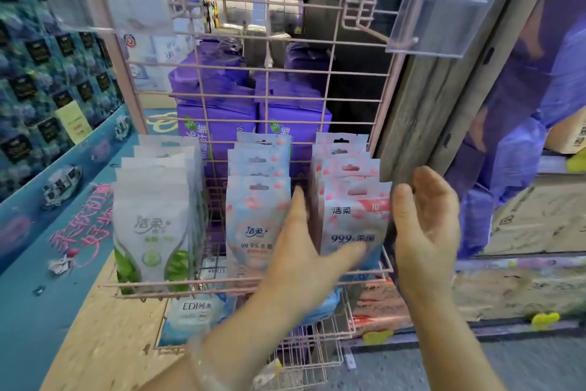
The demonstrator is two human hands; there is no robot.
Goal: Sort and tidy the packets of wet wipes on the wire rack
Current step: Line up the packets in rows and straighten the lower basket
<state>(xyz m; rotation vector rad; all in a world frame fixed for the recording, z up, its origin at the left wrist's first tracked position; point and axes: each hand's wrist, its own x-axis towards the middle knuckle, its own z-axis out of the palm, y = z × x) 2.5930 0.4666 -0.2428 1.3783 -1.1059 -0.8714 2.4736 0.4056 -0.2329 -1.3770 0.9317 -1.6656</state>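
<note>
A pink wire rack (355,96) holds three upright rows of wet-wipe packets in its basket. On the left stands a white and green row (152,226), in the middle a pale blue and pink row (253,219), on the right a pink row (352,216). My left hand (304,251) lies between the middle and right rows, thumb across the front pink packet's lower edge. My right hand (425,226) is cupped against the right side of that same row, fingers apart. Neither hand lifts a packet.
A lower wire basket (320,340) holds blue EDI packets (193,317) and red ones. Purple packs (218,124) are stacked behind the rack. A clear price-tag holder (440,16) juts out on a hook at upper right. A grey post (421,111) stands right of the rack.
</note>
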